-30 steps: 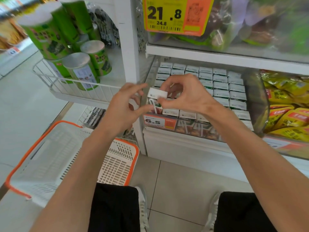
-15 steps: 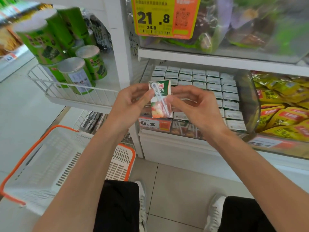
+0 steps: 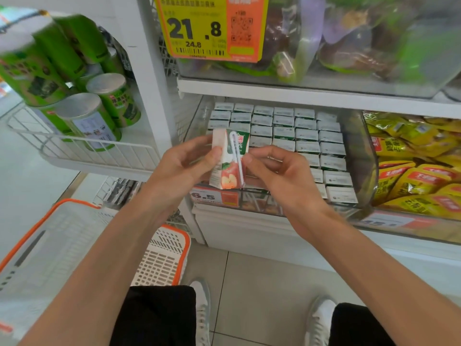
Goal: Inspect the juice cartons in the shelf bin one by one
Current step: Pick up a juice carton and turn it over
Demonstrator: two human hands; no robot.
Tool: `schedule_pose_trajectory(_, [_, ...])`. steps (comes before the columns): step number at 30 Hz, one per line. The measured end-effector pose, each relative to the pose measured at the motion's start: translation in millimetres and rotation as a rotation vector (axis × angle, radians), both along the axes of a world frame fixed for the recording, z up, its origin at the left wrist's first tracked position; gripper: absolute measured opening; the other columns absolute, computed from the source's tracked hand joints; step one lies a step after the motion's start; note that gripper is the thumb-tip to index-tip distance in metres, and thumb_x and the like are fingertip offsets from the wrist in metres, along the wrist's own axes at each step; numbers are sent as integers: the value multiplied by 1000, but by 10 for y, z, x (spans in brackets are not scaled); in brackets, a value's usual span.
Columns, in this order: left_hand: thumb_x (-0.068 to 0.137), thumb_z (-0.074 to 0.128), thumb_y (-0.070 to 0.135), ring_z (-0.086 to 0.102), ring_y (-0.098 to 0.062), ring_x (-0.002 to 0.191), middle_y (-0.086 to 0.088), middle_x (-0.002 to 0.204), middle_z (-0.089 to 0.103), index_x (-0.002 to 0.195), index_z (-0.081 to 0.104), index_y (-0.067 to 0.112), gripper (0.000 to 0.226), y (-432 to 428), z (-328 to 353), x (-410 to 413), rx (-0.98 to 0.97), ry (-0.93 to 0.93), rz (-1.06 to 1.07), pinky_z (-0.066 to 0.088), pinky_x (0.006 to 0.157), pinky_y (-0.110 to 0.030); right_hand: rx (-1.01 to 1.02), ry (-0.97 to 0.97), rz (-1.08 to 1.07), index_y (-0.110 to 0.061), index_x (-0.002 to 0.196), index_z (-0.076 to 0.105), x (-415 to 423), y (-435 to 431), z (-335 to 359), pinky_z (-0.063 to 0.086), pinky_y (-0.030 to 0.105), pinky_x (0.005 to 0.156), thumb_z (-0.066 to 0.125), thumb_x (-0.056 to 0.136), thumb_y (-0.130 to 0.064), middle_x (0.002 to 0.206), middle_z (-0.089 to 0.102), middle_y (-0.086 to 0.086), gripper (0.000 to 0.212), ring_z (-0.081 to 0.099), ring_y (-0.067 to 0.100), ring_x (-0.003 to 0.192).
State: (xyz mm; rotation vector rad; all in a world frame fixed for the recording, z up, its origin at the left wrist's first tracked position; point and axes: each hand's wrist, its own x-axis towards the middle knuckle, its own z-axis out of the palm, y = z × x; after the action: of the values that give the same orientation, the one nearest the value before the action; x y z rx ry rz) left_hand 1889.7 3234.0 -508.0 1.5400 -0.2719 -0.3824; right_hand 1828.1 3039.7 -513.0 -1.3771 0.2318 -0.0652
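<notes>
Pinching 1 juice carton between both hands, upright and lifted clear, just above the front left corner of the shelf bin. With the left hand, gripping the carton's left side, thumb in front and curled fingers behind; with the right hand, pinching its right edge by thumb and forefinger. Turned with the straw and apple picture toward the eyes, probably for checking print, straw and seams. Gripped at the edges, seemingly to leave that face uncovered. Packed tight in rows, tops up, filling the bin: the other cartons, likely so that each lifts straight out. Judged mid-inspection of 1 carton, with many not yet handled. Next, probably another face, then back into its slot, hidden behind the hands. Left on the floor, a white basket.
</notes>
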Motion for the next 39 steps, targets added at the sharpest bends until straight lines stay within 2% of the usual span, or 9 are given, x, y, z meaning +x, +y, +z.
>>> schedule_pose_trajectory(4, [101,59,41,71,-21,122,-2,129,75,138,65,22,42,-41,-14,-24,-21,53,-150,55,104,-31,-59,27,50,-15,113,76,8,-18,22,60,30,96,79,94,-31,105,82,-1,25,78,14,102])
schedule_pose_trajectory(6, [103,59,42,71,-21,121,-1,129,75,139,65,25,40,-47,-13,-33,-5,50,-185,55,103,-30,-132,11,95,-20,118,75,-15,-36,24,60,31,95,87,86,-36,107,81,-4,38,76,9,104])
schedule_pose_trajectory(10, [97,69,41,73,-21,118,-1,127,76,139,64,30,43,-21,-15,-52,-12,59,-185,60,95,-31,-272,-5,140,-23,121,76,-34,-78,51,61,24,91,90,83,-31,114,78,-8,41,75,4,105])
schedule_pose_trajectory(14, [97,68,37,75,-26,113,-6,123,77,137,63,26,42,26,-6,-37,-55,98,-153,63,88,-31,-95,21,133,-20,132,68,-34,-134,67,60,23,94,86,87,-20,115,81,-2,48,76,11,108])
schedule_pose_trajectory(18, [90,75,31,77,-31,106,-10,118,79,119,70,30,30,57,-26,-39,-48,114,-129,64,82,-33,-55,6,195,-11,124,66,-72,-109,45,59,19,87,76,96,-16,112,81,4,31,78,17,105])
schedule_pose_trajectory(21, [86,78,31,79,-33,100,-12,112,80,120,65,21,38,62,-38,-50,-37,139,-106,65,77,-34,-162,-21,166,-11,116,72,-85,-81,4,59,22,90,74,98,-17,110,81,-1,20,77,13,105])
schedule_pose_trajectory(28, [84,78,33,79,-26,102,-4,115,80,131,65,23,51,10,-27,-50,13,104,-14,66,72,-33,-248,-25,63,-24,111,75,-74,-46,-20,60,19,82,88,84,-26,99,80,-4,30,77,8,92])
schedule_pose_trajectory(32, [98,66,28,78,-30,105,-5,121,78,134,68,24,37,28,-10,-44,-53,125,-53,65,74,-33,-227,0,53,-26,117,76,-58,-59,-19,58,14,83,83,91,-20,100,81,-7,28,77,6,96])
schedule_pose_trajectory(39, [92,73,30,78,-35,102,-7,123,77,123,66,25,33,10,-43,-43,-93,177,-107,65,68,-33,-172,-33,39,-18,119,72,-94,-88,-57,56,14,85,71,100,-8,101,83,-2,22,78,8,96])
